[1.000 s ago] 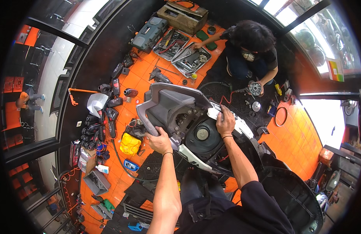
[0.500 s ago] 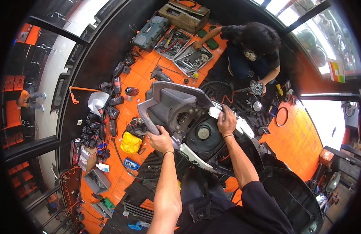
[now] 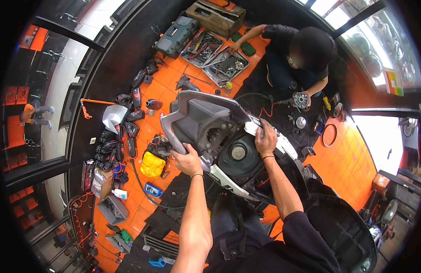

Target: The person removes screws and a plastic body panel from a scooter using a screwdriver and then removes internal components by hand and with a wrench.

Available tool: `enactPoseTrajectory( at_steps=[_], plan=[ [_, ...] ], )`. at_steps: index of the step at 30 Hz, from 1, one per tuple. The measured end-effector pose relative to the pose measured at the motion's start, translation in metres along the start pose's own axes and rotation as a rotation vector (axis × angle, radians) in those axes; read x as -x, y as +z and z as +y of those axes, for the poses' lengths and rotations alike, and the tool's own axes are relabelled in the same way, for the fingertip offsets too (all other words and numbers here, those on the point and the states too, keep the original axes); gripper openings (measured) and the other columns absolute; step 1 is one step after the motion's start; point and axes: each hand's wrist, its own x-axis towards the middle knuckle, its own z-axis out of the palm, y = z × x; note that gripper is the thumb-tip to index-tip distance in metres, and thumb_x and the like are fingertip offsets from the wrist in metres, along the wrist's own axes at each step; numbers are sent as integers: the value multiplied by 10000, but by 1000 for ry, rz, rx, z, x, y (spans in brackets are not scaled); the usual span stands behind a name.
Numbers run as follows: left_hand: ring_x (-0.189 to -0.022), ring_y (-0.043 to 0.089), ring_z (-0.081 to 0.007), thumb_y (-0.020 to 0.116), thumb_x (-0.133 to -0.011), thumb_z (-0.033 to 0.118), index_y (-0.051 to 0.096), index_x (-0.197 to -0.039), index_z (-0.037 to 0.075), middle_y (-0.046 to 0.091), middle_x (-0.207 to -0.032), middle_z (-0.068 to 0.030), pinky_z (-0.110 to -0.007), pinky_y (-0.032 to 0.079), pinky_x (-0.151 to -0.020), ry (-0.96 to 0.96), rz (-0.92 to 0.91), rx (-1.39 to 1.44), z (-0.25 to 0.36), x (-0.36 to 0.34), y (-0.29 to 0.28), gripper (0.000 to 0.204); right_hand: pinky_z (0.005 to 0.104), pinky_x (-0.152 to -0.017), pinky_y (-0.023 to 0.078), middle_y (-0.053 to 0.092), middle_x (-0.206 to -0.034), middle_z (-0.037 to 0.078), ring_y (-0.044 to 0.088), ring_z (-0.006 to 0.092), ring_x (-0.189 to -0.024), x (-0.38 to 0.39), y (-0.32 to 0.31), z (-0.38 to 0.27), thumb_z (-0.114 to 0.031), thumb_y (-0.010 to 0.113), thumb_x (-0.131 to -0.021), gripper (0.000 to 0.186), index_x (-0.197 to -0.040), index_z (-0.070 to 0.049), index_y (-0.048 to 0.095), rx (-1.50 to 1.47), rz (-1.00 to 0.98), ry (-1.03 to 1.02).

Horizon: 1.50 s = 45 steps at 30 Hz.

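Note:
In front of me stands a scooter's rear body with the seat off, its black well and round pale cap (image 3: pixel 238 153) showing. My left hand (image 3: pixel 187 161) is closed around the near end of the grey grab rail (image 3: pixel 168 133), which curves over the tail. My right hand (image 3: pixel 265 139) lies over the edge of the white side panel (image 3: pixel 284 146), fingers bent over it; the fingertips' undersides are hidden. A second white panel (image 3: pixel 229 183) runs along the near side.
A co-worker (image 3: pixel 290 59) crouches at far right, one hand at a tool tray (image 3: pixel 225 69), the other holding a round metal part (image 3: pixel 300 99). A toolbox (image 3: pixel 176 37), a yellow bundle (image 3: pixel 152 164) and a grey bin (image 3: pixel 113 209) sit on orange tiles.
The co-worker's head has shifted to the right, and their hand at the tray has moved slightly. My hands stay in nearly the same places on the scooter.

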Motion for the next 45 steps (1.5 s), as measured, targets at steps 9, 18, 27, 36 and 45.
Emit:
enactPoseTrajectory(
  at_steps=[9,18,27,36,45],
  plan=[
    [-650,636,-445,633,-850,281,519,-901,-63,628,-703,-268,-507,494,-577,31,27,28,2,0,0,366,410,-917,483,667,-1136,159,637,328,-1038,-1,-3,-5,-162,603,-855,353,-1182,-34,634,-22,2,20],
    [-645,636,-446,633,-849,292,513,-860,-49,621,-671,-264,-512,488,-571,60,54,-32,-2,-1,2,361,408,-937,479,666,-1161,159,637,327,-1057,0,-1,-2,-172,612,-853,357,-1179,-29,637,-24,8,9],
    [-656,639,-447,636,-847,295,528,-897,-59,630,-694,-269,-518,488,-573,11,24,-13,-2,3,2,374,402,-957,469,671,-1143,171,640,328,-1058,-11,-10,-6,-240,678,-859,458,-1249,-14,596,-142,-123,298],
    [-656,642,-461,628,-846,324,536,-926,-67,648,-717,-272,-534,500,-561,46,76,-21,2,3,-3,409,518,-789,492,662,-979,208,650,396,-918,-125,-24,-46,-311,712,-787,475,-1211,-109,642,153,-85,-127],
    [-729,654,-459,615,-850,361,553,-913,-89,658,-802,-296,-521,509,-659,-18,-56,-6,8,3,-8,458,381,-573,459,649,-670,99,580,186,-571,-64,-132,-47,-258,550,-991,295,-948,-11,705,-283,32,398]
  ],
)
